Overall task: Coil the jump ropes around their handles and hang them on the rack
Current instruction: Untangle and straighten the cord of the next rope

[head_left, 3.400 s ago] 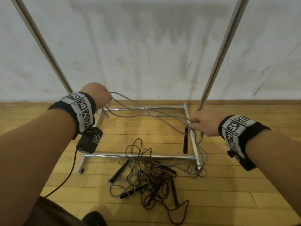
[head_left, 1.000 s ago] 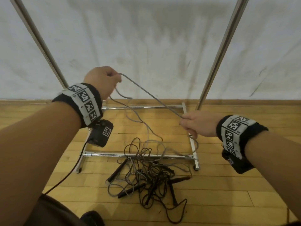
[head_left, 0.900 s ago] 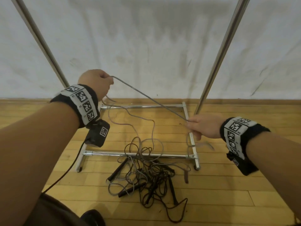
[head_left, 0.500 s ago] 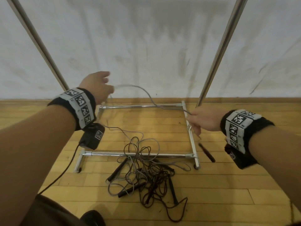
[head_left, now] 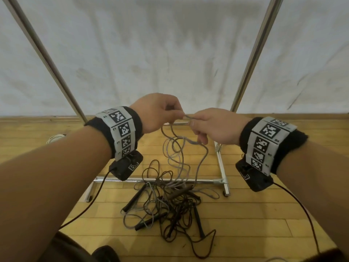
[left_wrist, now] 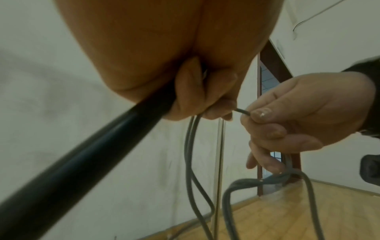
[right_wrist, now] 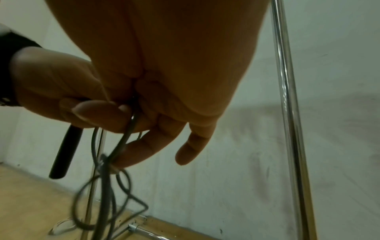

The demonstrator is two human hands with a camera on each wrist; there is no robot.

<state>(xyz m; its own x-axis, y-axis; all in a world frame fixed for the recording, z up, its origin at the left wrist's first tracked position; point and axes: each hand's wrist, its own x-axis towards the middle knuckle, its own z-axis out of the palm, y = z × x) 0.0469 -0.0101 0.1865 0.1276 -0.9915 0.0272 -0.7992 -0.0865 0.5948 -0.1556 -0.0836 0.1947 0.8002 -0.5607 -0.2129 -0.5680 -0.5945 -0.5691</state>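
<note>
Both hands pinching one grey rope above the tangle

Behind everything, a white wall (head_left: 170, 53) with a wooden floor (head_left: 255, 220) below. Against that wall, a chrome rack (head_left: 253, 59): two slanted uprights rising out of frame, a rectangular base of tubes low on the floor. Top bar out of view, so nothing to say about anything hanging there.

Just in front of the rack's near base tube, a tangle of jump ropes (head_left: 170, 208) on the floor, dark cords and black handles crossing one another; how many ropes, impossible to count.

Raised out of that tangle, a grey rope (head_left: 181, 148), looping down in several loose bends between the forearms and trailing into the pile.

Close together above the rack base, almost touching: left hand (head_left: 156, 112) and right hand (head_left: 213, 125). Left fingers curled around a black handle (left_wrist: 86, 159) that sticks out below the palm, with thumb and forefinger also nipping the grey rope where it leaves the fist. Right thumb and forefinger pinching the same rope just beside the left fingertips; a lower finger (right_wrist: 144, 154) hooked through a twisted loop of it, the last two fingers loosely extended.

On each wrist, a black band with printed square markers (head_left: 122, 129) and a small black camera box underneath, cable trailing toward the body.
</note>
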